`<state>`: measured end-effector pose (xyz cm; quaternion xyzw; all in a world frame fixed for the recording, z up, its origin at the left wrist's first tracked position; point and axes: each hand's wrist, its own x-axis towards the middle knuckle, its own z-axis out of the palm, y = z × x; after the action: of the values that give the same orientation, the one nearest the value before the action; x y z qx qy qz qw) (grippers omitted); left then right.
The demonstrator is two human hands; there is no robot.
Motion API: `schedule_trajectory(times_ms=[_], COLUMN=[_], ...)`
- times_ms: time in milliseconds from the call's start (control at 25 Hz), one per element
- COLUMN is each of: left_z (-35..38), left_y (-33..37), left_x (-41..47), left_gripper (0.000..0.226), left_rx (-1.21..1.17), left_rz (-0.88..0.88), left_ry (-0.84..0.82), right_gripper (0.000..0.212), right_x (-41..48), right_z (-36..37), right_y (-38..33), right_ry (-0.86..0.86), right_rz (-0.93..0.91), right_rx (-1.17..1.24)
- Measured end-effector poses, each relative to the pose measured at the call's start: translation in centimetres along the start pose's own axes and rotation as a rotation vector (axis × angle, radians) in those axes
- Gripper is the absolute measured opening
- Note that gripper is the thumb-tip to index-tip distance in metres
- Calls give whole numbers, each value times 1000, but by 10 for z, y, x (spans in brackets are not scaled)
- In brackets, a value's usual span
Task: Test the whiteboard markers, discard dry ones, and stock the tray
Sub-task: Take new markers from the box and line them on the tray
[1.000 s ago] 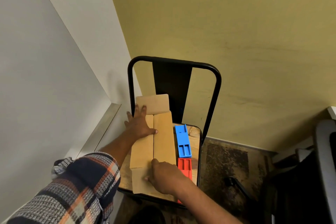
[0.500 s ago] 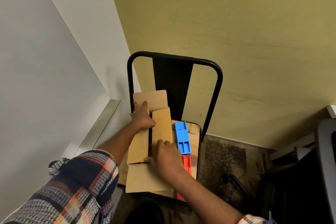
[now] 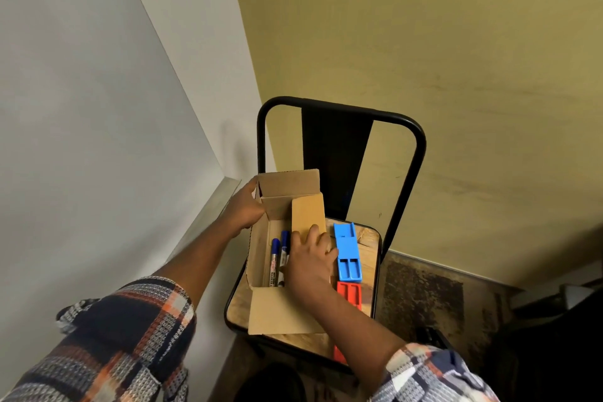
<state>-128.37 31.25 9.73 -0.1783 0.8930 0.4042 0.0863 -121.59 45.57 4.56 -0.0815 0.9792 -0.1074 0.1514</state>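
Box (image 3: 261, 251) sits open on the chair seat (image 3: 367, 238). Two blue-capped markers (image 3: 274, 261) lie side by side inside, long axis 12–6, caps at 12. Left hand (image 3: 243, 210) grips the box's 10 o'clock corner. Right hand (image 3: 310, 266) has fingers curled over the right flap (image 3: 306, 214) and holds no marker. The markers lie just at its 9 o'clock, so I'd pick with the right. Blue tray (image 3: 347, 251) lies at the box's 3 o'clock.

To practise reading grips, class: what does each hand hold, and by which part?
Both hold the cardboard box: left hand at its far left corner, right hand on its right flap.
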Motion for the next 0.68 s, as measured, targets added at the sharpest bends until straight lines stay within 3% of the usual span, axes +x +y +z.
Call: schedule_trajectory(times_ms=[120, 240, 480, 680], left_z=[1, 4, 12, 16], left_y=[-5, -13, -24, -34], left_x=[-8, -10, -8, -9], left_gripper=[76, 70, 64, 63], left_rx=[212, 261, 285, 392], left_rz=[83, 109, 76, 62], left_ry=[6, 45, 115, 184], right_gripper=[83, 87, 44, 38], right_x=[7, 8, 7, 5], right_z=[4, 1, -21, -40], right_y=[-2, 1, 32, 69], right_ry=[-41, 15, 177, 214], right_rz=[50, 83, 77, 201], right_rx=[-1, 206, 799, 870])
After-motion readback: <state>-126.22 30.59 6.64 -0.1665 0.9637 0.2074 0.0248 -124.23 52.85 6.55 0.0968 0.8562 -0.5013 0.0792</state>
